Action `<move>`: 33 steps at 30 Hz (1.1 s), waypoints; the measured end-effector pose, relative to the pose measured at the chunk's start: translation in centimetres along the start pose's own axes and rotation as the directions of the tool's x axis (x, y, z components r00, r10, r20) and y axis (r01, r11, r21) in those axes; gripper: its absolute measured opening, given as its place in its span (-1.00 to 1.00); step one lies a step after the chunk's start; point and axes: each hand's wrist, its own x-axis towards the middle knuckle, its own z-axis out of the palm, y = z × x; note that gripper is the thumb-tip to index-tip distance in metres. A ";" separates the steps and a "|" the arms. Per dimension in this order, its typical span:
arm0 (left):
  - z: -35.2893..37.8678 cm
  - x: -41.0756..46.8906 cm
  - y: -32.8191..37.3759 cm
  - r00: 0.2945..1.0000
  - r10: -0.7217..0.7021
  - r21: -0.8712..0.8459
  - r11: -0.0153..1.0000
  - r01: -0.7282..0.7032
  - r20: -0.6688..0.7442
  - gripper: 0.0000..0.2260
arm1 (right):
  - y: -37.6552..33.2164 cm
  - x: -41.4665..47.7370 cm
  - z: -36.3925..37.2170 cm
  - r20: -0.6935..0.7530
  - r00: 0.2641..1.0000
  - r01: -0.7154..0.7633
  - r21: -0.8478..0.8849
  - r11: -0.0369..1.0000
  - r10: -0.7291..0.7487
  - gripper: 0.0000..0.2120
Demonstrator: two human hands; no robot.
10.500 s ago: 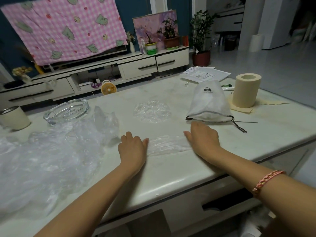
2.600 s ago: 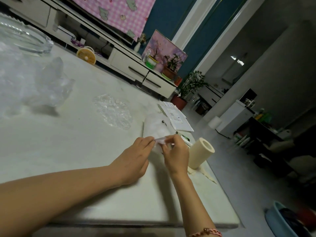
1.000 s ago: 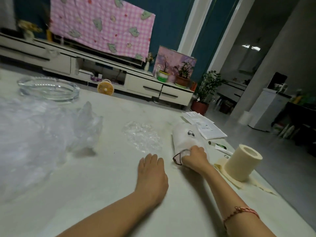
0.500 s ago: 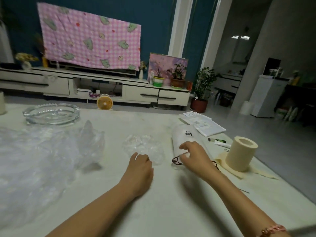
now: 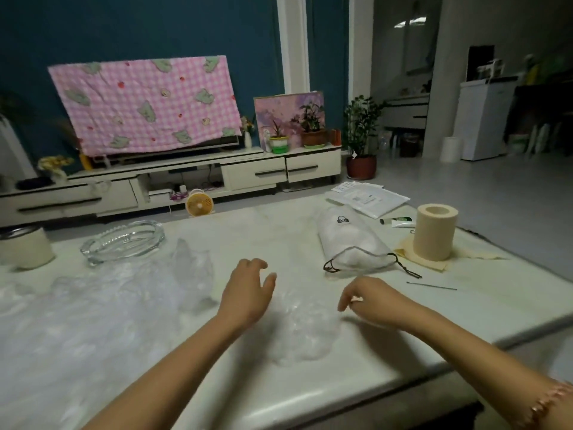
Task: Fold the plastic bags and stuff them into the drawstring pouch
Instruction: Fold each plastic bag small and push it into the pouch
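a crumpled clear plastic bag point(image 5: 302, 328) lies on the white table point(image 5: 496, 301) near its front edge, between the two hands. the left hand point(image 5: 248, 293) hangs at the bag's left edge, palm turned inward, its grip apart with the fingers loosely spread and nothing held. the right hand point(image 5: 370, 297) is at the bag's right edge with its fingers curled downward and the tips close together; the blur there hides whether its grip is clamped on the plastic or only near it, so i cannot tell. a pink bracelet point(image 5: 548, 405) sits on the right wrist. beyond the hands, right of centre, the white drawstring pouch point(image 5: 350, 243) lies on its side, bulging, its open mouth with the dark cord facing the person and a small dark logo near its far end. a large heap of clear plastic bags point(image 5: 93, 308) covers the left part of the table, with a glass ashtray point(image 5: 124, 242) just behind it and a pale cup point(image 5: 24, 248) at the far left. right of the pouch a cream paper roll point(image 5: 435, 232) stands upright on a yellowish sheet, with a small tube point(image 5: 400, 223) and some papers point(image 5: 369, 197) behind, and a thin stick point(image 5: 431, 286) lies in front.
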 end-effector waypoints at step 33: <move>2.3 -1.2 -1.0 0.982 -0.186 0.262 0.949 0.174 0.025 -0.73 | -0.9 1.3 2.9 -0.252 0.899 -0.327 0.158 0.932 0.358 -0.73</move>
